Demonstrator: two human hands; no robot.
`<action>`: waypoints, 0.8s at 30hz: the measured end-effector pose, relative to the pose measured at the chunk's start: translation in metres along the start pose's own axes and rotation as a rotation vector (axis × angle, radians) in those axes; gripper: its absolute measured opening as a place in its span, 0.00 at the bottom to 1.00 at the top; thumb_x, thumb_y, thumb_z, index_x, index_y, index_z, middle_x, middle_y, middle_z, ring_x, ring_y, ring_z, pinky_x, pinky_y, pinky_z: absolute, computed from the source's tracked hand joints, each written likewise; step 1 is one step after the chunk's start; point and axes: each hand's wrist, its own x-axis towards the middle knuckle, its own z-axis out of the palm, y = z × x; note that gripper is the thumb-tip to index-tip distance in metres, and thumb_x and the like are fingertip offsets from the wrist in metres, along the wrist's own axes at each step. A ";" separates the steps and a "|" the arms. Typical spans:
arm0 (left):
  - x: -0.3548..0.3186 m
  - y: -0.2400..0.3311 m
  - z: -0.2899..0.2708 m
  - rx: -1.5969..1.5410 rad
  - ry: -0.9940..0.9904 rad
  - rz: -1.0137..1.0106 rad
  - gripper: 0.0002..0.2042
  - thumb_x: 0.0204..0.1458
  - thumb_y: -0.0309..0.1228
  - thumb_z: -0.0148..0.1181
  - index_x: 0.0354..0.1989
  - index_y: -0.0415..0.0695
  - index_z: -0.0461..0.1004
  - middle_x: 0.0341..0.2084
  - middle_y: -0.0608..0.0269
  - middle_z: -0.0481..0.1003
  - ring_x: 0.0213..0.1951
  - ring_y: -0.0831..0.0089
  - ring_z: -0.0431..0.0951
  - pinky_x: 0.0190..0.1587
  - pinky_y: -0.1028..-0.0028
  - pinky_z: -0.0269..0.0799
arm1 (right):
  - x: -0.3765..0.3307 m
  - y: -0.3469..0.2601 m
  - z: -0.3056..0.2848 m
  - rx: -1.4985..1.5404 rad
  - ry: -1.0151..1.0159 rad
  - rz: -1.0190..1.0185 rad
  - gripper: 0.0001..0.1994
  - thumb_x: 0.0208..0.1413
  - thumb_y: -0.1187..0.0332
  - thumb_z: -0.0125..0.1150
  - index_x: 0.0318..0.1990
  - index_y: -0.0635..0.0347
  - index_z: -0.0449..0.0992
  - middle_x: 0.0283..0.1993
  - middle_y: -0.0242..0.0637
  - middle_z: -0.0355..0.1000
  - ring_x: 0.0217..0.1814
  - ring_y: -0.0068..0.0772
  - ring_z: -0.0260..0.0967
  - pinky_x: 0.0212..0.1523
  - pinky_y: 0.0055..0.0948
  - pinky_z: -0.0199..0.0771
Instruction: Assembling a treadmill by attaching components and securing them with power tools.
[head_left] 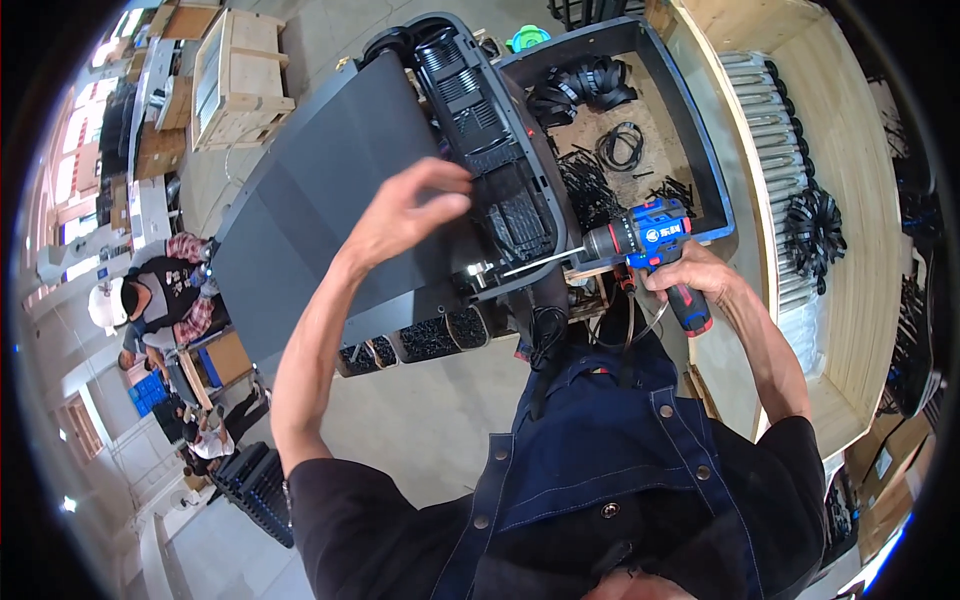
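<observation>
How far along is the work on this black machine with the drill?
Done: the dark panel already lies on the black machine. In hand: the left hand steadies it while the right hand holds the blue drill, its bit at the frame's lower edge. Left: cannot tell how many screws remain.

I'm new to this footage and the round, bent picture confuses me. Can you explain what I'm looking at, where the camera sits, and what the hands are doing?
The camera is worn on a person's head and looks down, so its wide lens bends straight edges. No robot here: two bare hands. The right hand grips a blue and red cordless drill, its long bit pointing left at the lower end of a big black machine housing. The left hand rests on that housing beside a flat dark panel. Behind lies a dark tray holding black cable ties and rings. A wooden crate stands to the right. Other people work on the far left.
</observation>
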 end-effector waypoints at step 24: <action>-0.140 -0.148 0.101 0.656 1.202 -0.411 0.19 0.67 0.34 0.50 0.59 0.35 0.73 0.60 0.46 0.72 0.62 0.51 0.70 0.66 0.58 0.60 | 0.006 0.008 -0.056 -0.094 1.008 -0.761 0.20 0.52 0.77 0.69 0.53 0.63 0.73 0.42 0.33 0.76 0.46 0.24 0.73 0.48 0.31 0.75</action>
